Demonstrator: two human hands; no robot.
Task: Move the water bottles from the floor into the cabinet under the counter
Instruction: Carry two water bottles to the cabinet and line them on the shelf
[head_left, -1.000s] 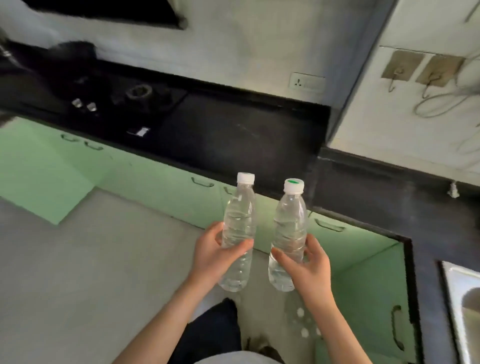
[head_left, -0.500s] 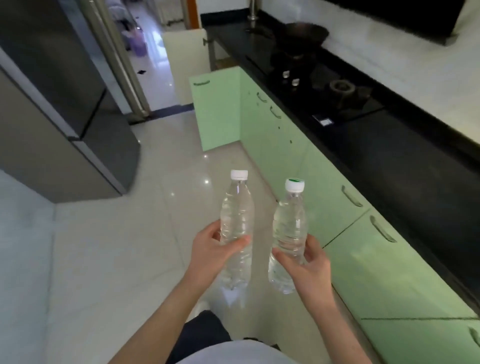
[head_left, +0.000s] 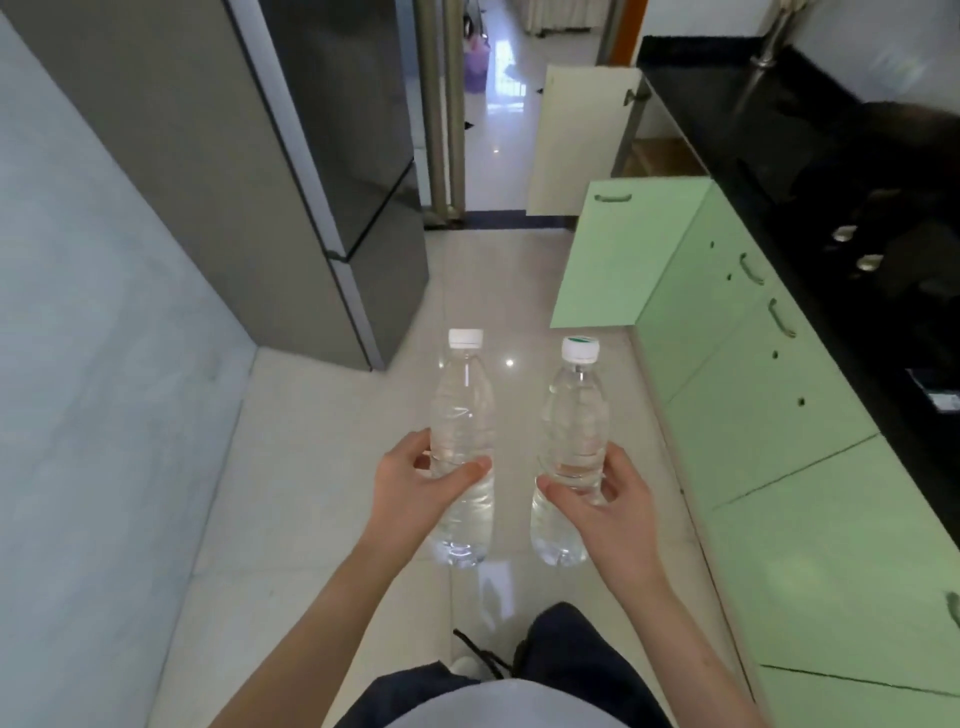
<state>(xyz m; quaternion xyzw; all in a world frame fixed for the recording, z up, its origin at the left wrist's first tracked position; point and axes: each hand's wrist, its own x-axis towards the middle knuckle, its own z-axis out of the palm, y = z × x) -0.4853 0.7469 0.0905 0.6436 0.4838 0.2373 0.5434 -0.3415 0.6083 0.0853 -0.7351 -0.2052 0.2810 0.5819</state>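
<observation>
Head view, left to right: a grey refrigerator (head_left: 332, 171) stands along the left wall, a glossy tiled floor (head_left: 322, 467) runs down the middle, and green cabinet fronts line the right under a black table (head_left: 810, 171). At centre we carry two clear water bottles upright, well above the floor. Our left hand (head_left: 415, 486) has its grip clamped round the lower body of the left bottle (head_left: 462, 415), thumb across the front. Our right hand (head_left: 597, 499) is clamped the same way on the right bottle (head_left: 574, 415), whose white cap bears a green mark. The two bottles stand near each other but apart. Farther along, one green cabinet door (head_left: 623, 249) hangs open into the aisle; we judge that to be the destination, though its interior is hidden from here. The risks, as we read them: smooth plastic held low could slip or tip, the polished floor looks slick underfoot, and the open door juts where a bottle or knee could strike it.
</observation>
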